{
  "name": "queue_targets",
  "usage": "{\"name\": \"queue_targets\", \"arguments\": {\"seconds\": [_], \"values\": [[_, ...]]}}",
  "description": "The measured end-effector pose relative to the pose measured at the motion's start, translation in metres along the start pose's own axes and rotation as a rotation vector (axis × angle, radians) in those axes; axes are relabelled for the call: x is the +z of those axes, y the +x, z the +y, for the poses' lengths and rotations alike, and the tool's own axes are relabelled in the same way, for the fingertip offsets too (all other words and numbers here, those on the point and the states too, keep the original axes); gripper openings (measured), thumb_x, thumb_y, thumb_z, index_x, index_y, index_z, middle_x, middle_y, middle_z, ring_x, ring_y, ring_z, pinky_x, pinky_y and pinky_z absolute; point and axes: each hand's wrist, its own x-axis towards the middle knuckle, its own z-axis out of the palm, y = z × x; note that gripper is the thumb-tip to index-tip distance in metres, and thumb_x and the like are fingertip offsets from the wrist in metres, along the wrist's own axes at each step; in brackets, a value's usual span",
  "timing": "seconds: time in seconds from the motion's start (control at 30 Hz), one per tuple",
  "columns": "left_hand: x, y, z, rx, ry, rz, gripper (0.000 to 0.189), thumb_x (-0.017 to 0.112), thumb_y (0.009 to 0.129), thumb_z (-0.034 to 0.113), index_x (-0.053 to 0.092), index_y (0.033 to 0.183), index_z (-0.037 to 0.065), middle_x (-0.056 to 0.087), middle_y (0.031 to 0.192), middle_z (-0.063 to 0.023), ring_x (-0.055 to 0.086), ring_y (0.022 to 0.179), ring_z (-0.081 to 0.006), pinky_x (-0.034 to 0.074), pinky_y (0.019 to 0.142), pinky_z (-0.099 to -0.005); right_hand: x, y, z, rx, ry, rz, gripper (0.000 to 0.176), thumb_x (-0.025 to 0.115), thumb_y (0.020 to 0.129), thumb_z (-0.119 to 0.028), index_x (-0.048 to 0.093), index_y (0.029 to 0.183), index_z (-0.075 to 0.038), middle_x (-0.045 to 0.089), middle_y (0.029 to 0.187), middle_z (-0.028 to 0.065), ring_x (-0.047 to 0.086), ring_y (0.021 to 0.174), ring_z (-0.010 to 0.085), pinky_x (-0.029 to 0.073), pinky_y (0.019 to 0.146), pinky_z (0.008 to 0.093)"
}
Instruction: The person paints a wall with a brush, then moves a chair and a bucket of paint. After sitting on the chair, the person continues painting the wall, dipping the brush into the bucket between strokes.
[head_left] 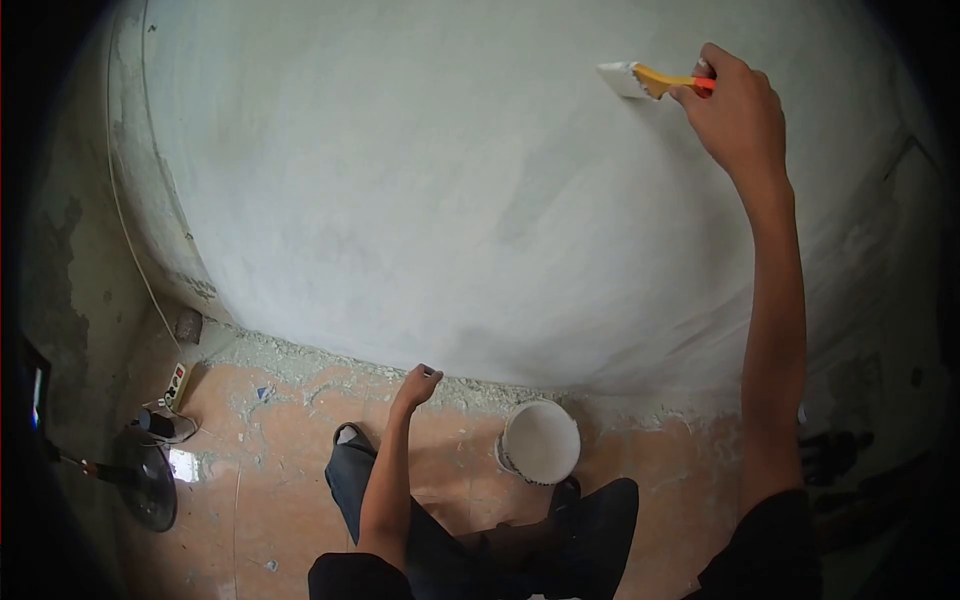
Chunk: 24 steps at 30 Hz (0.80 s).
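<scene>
My right hand (738,105) is raised at the upper right, its fingers closed round the handle of a paintbrush (650,80). The brush has a yellow handle with a red end, and its wide bristles are coated white and point left against the wall (400,180). Whitish paint covers the wall, with greyer, damp-looking patches in places. My left hand (420,384) is low in front of the wall's base, loosely curled, and no object shows in it. To its right a white bucket (541,442) stands on the floor, with pale material inside.
Crumbled plaster debris (300,352) lies along the wall's foot on the tan tiled floor (290,440). At left are a power strip (178,386), a dark cup-like object (157,424), a round black base (150,485) and a cable running up the wall. My legs straddle the space near the bucket.
</scene>
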Motion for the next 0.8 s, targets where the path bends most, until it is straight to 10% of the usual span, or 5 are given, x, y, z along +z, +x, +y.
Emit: {"name": "queue_targets", "arguments": {"seconds": [0.17, 0.3, 0.6, 0.8], "values": [[0.005, 0.001, 0.009, 0.001, 0.020, -0.036, 0.040, 0.058, 0.080, 0.032, 0.053, 0.093, -0.005, 0.059, 0.078, -0.0120, 0.056, 0.069, -0.0175, 0.045, 0.062, -0.0304, 0.063, -0.053, -0.018, -0.360, -0.394, 0.394, 0.008, 0.057, 0.082, -0.012, 0.055, 0.088, -0.006, 0.057, 0.061, 0.0014, 0.054, 0.047, 0.0069, 0.043, 0.039, 0.0186], [-0.002, -0.011, 0.026, -0.038, 0.049, -0.071, 0.045, 0.057, 0.079, 0.035, 0.054, 0.095, -0.007, 0.060, 0.092, -0.0246, 0.057, 0.091, -0.0323, 0.044, 0.079, -0.0371, 0.140, -0.114, -0.051, -0.580, -0.403, 0.488, 0.027, 0.056, 0.075, -0.001, 0.037, 0.059, -0.011, 0.039, 0.050, -0.0010, 0.041, 0.038, 0.0065, 0.033, 0.033, 0.0201], [-0.002, -0.006, 0.023, -0.024, 0.099, -0.038, 0.042, 0.058, 0.080, 0.035, 0.054, 0.094, -0.005, 0.061, 0.082, -0.0153, 0.057, 0.074, -0.0213, 0.046, 0.066, -0.0325, 0.182, -0.195, -0.082, -0.760, -0.070, 0.006, 0.010, 0.056, 0.072, -0.002, 0.048, 0.067, -0.006, 0.050, 0.050, 0.0041, 0.050, 0.037, 0.0083, 0.040, 0.032, 0.0225], [-0.007, -0.015, 0.035, -0.041, 0.107, -0.069, 0.046, 0.057, 0.078, 0.037, 0.054, 0.096, -0.006, 0.058, 0.096, -0.0248, 0.056, 0.093, -0.0340, 0.044, 0.080, -0.0380, 0.118, -0.094, -0.063, -0.338, 0.120, -0.242, 0.006, 0.051, 0.077, -0.003, 0.050, 0.083, -0.002, 0.059, 0.063, 0.0145, 0.062, 0.057, 0.0298, 0.049, 0.049, 0.0386]]}}
